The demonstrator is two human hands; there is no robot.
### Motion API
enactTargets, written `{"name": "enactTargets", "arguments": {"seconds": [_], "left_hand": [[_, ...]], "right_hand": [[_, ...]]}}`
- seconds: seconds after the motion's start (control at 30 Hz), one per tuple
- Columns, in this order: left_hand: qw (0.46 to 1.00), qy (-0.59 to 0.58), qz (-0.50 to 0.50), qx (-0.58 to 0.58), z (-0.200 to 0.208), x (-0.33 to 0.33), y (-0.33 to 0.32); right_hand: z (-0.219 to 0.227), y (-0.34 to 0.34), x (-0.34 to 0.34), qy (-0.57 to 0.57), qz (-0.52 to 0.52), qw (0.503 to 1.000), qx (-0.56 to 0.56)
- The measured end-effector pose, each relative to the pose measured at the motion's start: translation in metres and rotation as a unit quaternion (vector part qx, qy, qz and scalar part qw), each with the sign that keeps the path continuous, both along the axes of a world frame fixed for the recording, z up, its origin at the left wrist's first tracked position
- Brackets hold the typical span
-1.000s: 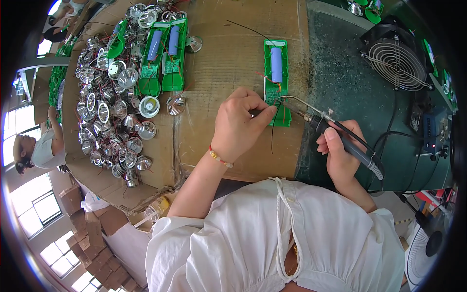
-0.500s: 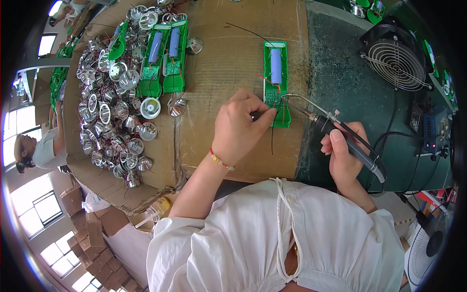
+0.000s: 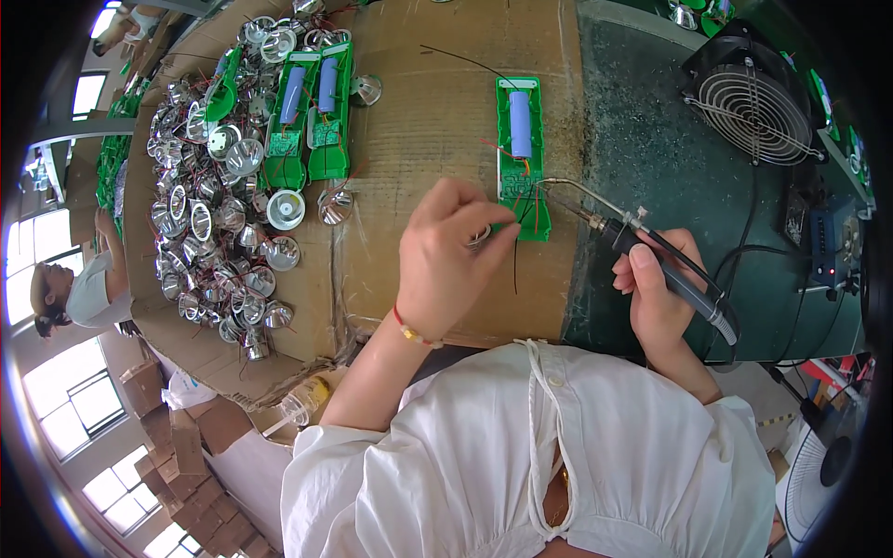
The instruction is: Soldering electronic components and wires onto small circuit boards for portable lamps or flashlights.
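My right hand [image 3: 662,288] is wrapped round a soldering iron [image 3: 674,284] with a thin curved metal tube fixed along it. The iron's tip and the tube's end meet over the small circuit board [image 3: 521,189] in a green plastic housing [image 3: 534,225]. A purple cylindrical battery [image 3: 520,126] lies in the housing's far half. Left of the board, my left hand [image 3: 448,237] is closed in a pinch, its fingertips at a thin black wire [image 3: 516,270] running from the board. A small shiny grey thing [image 3: 479,237] shows below its curled fingers; its kind is unclear.
At left, a cardboard box [image 3: 209,381] holds many silvery reflector cups [image 3: 246,156] with wires. Two more green housings [image 3: 329,153] with batteries lie at its edge. A fan with a wire grille [image 3: 752,112] and a blue control box [image 3: 831,246] stand at right. Another person [image 3: 88,288] is at far left.
My left hand has shifted slightly left, and its fingers have opened out a little behind the pinch. The housing sits slightly further left in view. The right hand and iron hold nearly still.
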State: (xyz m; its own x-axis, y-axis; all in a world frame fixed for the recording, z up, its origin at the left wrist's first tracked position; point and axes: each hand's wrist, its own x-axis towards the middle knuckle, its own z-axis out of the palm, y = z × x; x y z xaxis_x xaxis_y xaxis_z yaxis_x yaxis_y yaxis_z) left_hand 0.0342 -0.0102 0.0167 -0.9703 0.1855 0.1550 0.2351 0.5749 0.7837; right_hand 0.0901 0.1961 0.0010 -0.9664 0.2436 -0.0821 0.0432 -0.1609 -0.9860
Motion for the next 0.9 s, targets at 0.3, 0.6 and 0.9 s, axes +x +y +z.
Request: {"name": "enactTargets", "arguments": {"seconds": [0.3,0.6,0.9], "left_hand": [[0.993,0.049,0.005,-0.104,-0.008,0.007,0.003],[0.994,-0.086,0.055,0.032,-0.012,-0.007,0.003],[0.991,-0.119,0.057,0.018,-0.008,-0.010,-0.002]], "right_hand": [[0.002,-0.002,0.001,0.001,0.005,1.000,0.004],[0.000,-0.014,-0.007,-0.004,0.022,1.000,0.015],[-0.004,-0.015,-0.009,-0.008,0.022,1.000,0.013]]}}
